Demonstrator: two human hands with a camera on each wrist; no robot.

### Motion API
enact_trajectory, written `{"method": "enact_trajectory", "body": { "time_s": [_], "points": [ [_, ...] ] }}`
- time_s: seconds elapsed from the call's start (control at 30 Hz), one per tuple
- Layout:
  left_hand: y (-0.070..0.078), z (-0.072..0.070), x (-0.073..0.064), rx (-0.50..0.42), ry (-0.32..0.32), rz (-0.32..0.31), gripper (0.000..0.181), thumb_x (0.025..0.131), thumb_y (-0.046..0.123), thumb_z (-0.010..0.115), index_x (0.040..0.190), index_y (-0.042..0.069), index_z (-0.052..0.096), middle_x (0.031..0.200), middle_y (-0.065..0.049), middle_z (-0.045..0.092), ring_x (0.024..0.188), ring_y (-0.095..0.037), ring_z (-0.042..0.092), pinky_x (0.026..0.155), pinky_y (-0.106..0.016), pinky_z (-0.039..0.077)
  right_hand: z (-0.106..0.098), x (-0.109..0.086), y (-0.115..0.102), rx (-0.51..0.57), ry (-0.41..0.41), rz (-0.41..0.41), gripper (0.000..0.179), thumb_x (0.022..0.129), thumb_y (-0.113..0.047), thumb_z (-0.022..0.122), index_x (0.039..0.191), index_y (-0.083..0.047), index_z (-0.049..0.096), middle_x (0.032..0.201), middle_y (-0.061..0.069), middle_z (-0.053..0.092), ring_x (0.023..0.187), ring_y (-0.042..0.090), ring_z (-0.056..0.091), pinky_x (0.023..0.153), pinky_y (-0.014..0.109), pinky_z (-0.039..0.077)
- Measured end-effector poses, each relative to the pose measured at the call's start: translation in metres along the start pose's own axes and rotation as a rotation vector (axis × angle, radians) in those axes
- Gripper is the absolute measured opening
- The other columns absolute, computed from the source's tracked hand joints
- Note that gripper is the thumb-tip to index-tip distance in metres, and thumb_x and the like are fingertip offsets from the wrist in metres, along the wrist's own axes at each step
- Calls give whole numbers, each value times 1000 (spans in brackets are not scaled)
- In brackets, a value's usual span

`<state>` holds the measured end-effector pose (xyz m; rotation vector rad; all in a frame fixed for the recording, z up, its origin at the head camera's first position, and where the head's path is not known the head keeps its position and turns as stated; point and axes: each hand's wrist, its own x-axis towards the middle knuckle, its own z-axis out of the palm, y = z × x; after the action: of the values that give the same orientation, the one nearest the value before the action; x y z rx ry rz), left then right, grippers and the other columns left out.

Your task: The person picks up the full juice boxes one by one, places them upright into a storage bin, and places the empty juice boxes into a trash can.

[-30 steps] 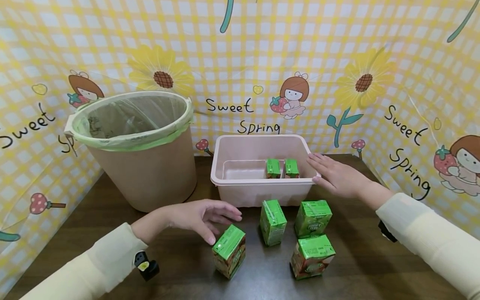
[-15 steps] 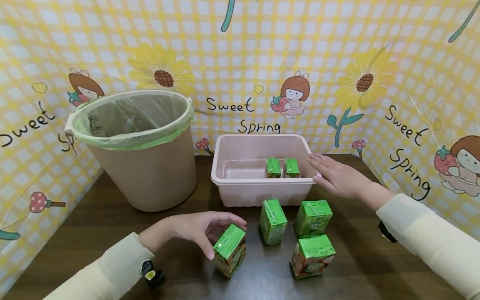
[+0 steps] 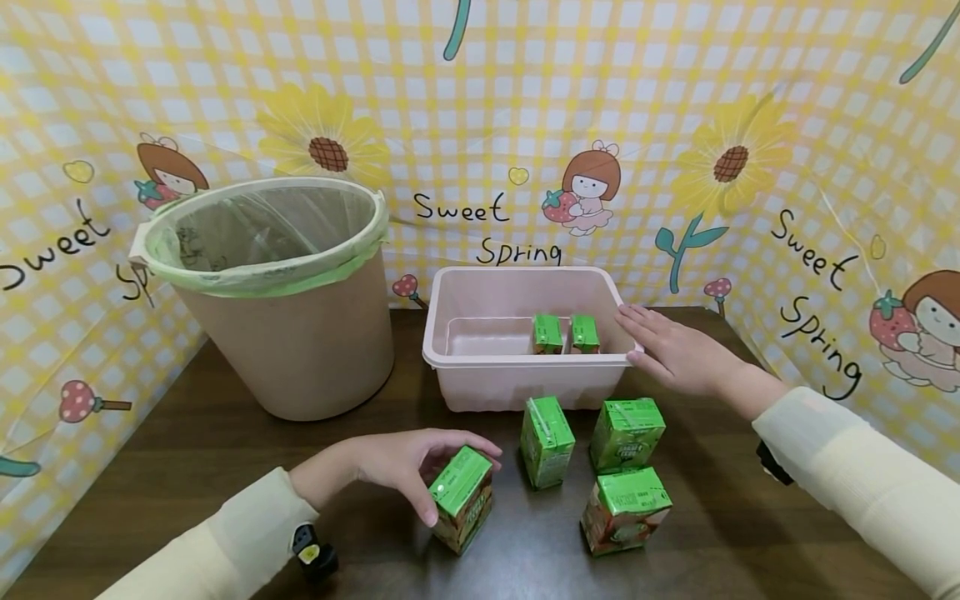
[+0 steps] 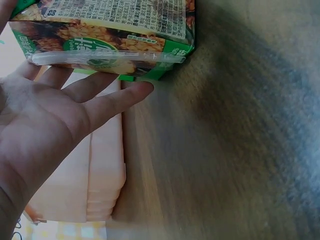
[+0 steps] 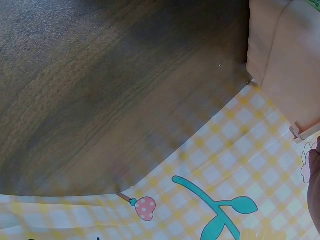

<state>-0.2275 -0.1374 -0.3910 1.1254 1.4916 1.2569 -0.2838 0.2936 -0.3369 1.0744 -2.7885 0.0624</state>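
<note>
My left hand (image 3: 397, 467) is around a green-topped juice box (image 3: 463, 496) standing on the table. The thumb lies at its near left corner, and the fingers reach along its far side. In the left wrist view the fingers extend fairly straight beside the juice box (image 4: 105, 40), which has a wrapped straw along one face. My right hand (image 3: 682, 354) lies with extended fingers against the right rim of a pale pink plastic bin (image 3: 525, 385). Inside the bin stand two juice boxes (image 3: 547, 333). Only a sliver of the right hand (image 5: 315, 190) enters its wrist view.
Three more juice boxes stand on the dark wooden table (image 3: 360, 542): one (image 3: 547, 442) before the bin and two (image 3: 627, 508) to its right. A tall wastebasket (image 3: 300, 350) with a clear liner is at left. Yellow checked cloth (image 3: 480, 108) hangs behind.
My left hand has moved right and toward me, bringing its thumb and fingers around the near juice box. That box stays in place, and the right hand stays at the bin's rim.
</note>
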Motion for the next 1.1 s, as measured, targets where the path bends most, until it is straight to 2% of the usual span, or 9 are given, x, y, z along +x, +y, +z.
{"method": "enact_trajectory", "body": {
  "time_s": [0.17, 0.4, 0.6, 0.83, 1.1],
  "points": [
    [-2, 1, 2, -4, -2, -1, 94, 75, 32, 85, 150, 12, 31, 150, -18, 36, 132, -30, 40, 105, -47, 37, 0, 0, -1, 3, 16, 2, 61, 104, -35, 42, 151, 1, 28, 157, 18, 23, 145, 32, 18, 111, 51, 24],
    [-5, 3, 4, -23, 3, 36, 92, 76, 27, 85, 149, 12, 32, 150, -20, 35, 136, -32, 37, 105, -44, 37, -1, -1, -3, 13, 29, 8, 60, 104, -34, 44, 150, 1, 29, 157, 17, 24, 144, 33, 20, 111, 51, 24],
    [-5, 3, 5, -61, 10, 47, 88, 76, 18, 85, 147, 10, 33, 145, -25, 39, 133, -31, 41, 105, -43, 38, -3, 0, -4, 19, 22, 17, 60, 104, -34, 44, 151, 1, 29, 157, 18, 24, 144, 33, 20, 111, 51, 23],
    [-5, 4, 5, -12, 27, 49, 78, 77, 12, 83, 142, 8, 40, 142, -17, 46, 124, -31, 47, 100, -46, 42, -3, 0, -4, 27, 19, 21, 60, 104, -34, 44, 151, 1, 29, 157, 18, 23, 144, 33, 19, 112, 51, 23],
    [-6, 4, 6, 54, 34, 73, 72, 76, 8, 81, 138, 4, 44, 138, -14, 50, 120, -29, 50, 99, -47, 43, 0, 0, -3, 24, 21, 11, 60, 104, -34, 44, 150, 1, 29, 157, 17, 24, 144, 33, 20, 112, 50, 23]
  ]
}}
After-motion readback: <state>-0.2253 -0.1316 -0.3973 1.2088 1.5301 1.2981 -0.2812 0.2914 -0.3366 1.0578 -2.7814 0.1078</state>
